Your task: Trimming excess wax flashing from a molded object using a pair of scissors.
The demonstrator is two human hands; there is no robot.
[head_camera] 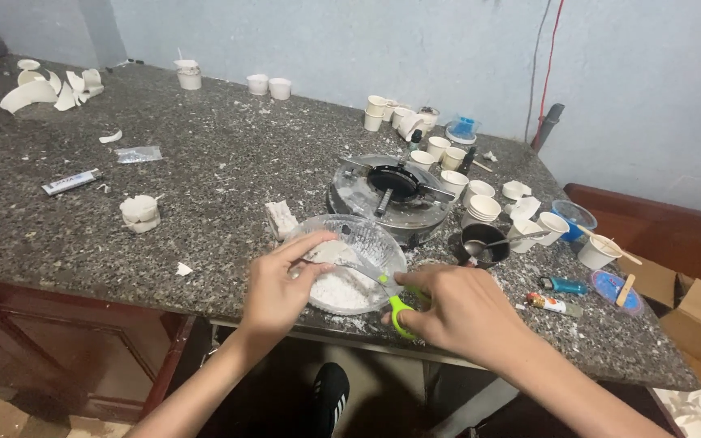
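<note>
The fingers of the left hand [279, 285] were pinched narrowly on a pale, thin piece of white material [328, 253], holding it over the clear, ribbed plastic bowl [371, 237] at the near edge of the table. The right hand [456, 312] was closed through the loops of the green-handled scissors [400, 307], whose blades reached left toward that piece; whether the blades were parted or closed could not be told. Under the piece, the bowl held a heap of white crumbs and powder [342, 290], so by that sign a fair amount had already been cut or crumbled down, while the piece between the fingers remained uncut.

Just beyond the bowl stood a round, clear-bodied single burner with a black centre [391, 191], and to its right a small dark bowl with a metal spoon [480, 243]. Around these were many small white cups [480, 209], some with wooden sticks, a blue lighter [563, 285] and a small tube [552, 303]. Farther out on the speckled grey stone tabletop [221, 162] lay more white lumps and curved white shards [50, 88], which looked like stock not yet worked, and white flecks were scattered across the surface.
</note>
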